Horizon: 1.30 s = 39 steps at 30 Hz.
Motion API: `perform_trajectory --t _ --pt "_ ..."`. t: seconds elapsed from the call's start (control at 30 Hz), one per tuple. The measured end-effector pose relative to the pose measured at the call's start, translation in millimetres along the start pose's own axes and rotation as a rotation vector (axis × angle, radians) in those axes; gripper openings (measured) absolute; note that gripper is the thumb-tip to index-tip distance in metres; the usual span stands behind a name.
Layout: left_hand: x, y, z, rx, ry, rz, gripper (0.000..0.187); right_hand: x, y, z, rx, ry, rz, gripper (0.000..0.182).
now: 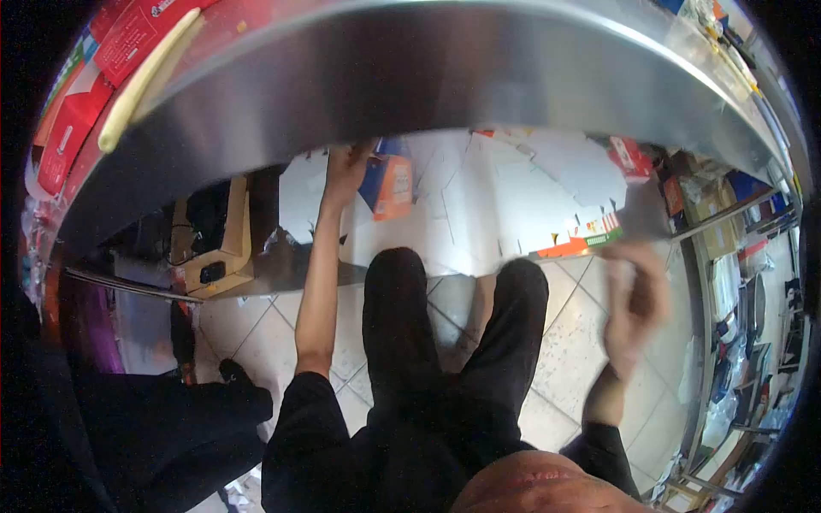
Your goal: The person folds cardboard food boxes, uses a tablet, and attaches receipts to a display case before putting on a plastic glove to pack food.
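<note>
The blue-and-orange printed piece (393,186) is found under the overhanging metal surface (445,77), laid over white sheets (479,201), with the left hand (344,171) just beside it. The left arm is held out straight, presumably because the sheets are kept low and far back; the fingertips are partly hidden, so whether the grip is closed on anything cannot be told. The right hand (637,295) is held out to the side, near the sheets' front edge; its grip is too blurred to be judged. The knees are kept apart, probably so that the low space can be faced closely. To the left, an open cardboard box (239,227) is set, apparently for loose storage; above, red packaging (141,43) is kept on the surface.
</note>
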State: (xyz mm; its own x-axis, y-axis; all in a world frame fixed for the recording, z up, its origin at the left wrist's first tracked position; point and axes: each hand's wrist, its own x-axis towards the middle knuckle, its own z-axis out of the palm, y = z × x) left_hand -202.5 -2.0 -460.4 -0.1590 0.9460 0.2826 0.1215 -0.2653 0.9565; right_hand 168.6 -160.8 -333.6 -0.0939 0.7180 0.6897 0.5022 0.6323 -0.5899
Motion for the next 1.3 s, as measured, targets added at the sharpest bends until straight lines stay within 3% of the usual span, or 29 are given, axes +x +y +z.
perform_trajectory --t 0.17,0.23,0.27,0.33,0.5,0.57,0.6,0.63,0.7,0.73,0.77,0.87,0.9,0.93,1.0,1.03,1.1,1.17,1.2,1.27,1.3 --pt "-135.3 103.1 42.9 -0.219 -0.092 -0.137 0.019 1.1 -13.6 95.8 0.229 -0.413 -0.058 0.053" --pt "-171.3 115.3 43.0 -0.146 -0.098 0.056 0.017 -9.3 -15.9 109.8 0.223 -0.456 -0.148 0.063" --pt "-184.4 121.0 44.2 -0.139 -0.091 0.048 0.017 -13.2 -22.6 108.0 0.234 -0.463 -0.145 0.063" --pt "-209.1 129.4 46.3 -0.43 0.016 -0.161 0.018 -23.1 -39.6 98.1 0.238 -0.553 -0.048 0.067" --pt "-246.8 125.9 44.5 -0.297 -0.077 -0.23 0.023 -53.3 -42.4 88.7 0.314 -0.607 0.019 0.061" --pt "-249.3 133.7 49.0 -0.687 -0.112 -0.268 0.031 -68.1 -45.2 88.3 0.321 -0.701 -0.052 0.053" --pt "-255.8 123.3 41.2 -0.684 -0.13 -0.303 0.044 -76.9 -45.0 90.9 0.34 -0.736 -0.055 0.048" --pt "-255.4 122.1 42.0 -0.682 -0.116 -0.318 0.044 -84.6 -47.8 94.0 0.352 -0.749 -0.044 0.048" --pt "-243.1 122.0 44.3 -0.099 -0.039 -0.094 0.042 -99.0 -55.7 101.2 0.297 -0.844 -0.159 0.041" --pt "-238.0 123.1 42.7 -0.112 -0.008 -0.178 0.037 -106.0 -58.1 104.5 0.318 -0.843 -0.166 0.038" --pt "-242.3 119.6 29.1 -0.127 0.008 -0.464 0.033 -107.8 -58.9 105.2 0.331 -0.858 -0.165 0.038" --pt "-245.5 106.4 20.6 -0.331 0.025 -0.389 0.032 -107.8 -55.0 107.2 0.434 -0.59 -0.167 0.043" --pt "-249.1 101.7 23.7 -0.574 0.033 -0.265 0.031 -108.4 -52.7 108.9 0.439 -0.596 -0.165 0.043" --pt "-251.0 97.1 28.0 -0.816 0.038 -0.134 0.03 -107.8 -50.1 111.1 0.556 -0.408 -0.113 0.044" --pt "-257.4 92.2 47.6 -0.804 0.065 -0.047 0.028 -115.7 -45.8 117.1 0.843 -0.11 0.076 0.054" --pt "-261.0 89.3 55.1 -0.788 0.088 0.045 0.027 -118.6 -47.0 120.7 0.843 -0.112 0.084 0.054" --pt "-262.4 89.3 63.2 -0.738 0.13 -0.018 0.027 -118.7 -50.6 130.4 0.845 0.031 0.194 0.07" --pt "-258.7 78.0 40.6 -0.931 -0.087 -0.117 0.027 -119.3 -38.2 128.7 0.846 0.017 0.157 0.065" --pt "-258.3 80.7 42.4 -0.934 -0.088 -0.117 0.027 -113.8 -36.8 123.0 0.732 -0.101 0.076 0.056" --pt "-255.7 99.0 47.3 -0.538 0.197 -0.19 0.027 -108.0 -36.8 117.8 0.615 -0.22 -0.001 0.049" --pt "-255.7 106.5 48.4 -0.541 0.196 -0.193 0.027 -106.3 -36.8 115.8 0.539 -0.242 0.006 0.044"
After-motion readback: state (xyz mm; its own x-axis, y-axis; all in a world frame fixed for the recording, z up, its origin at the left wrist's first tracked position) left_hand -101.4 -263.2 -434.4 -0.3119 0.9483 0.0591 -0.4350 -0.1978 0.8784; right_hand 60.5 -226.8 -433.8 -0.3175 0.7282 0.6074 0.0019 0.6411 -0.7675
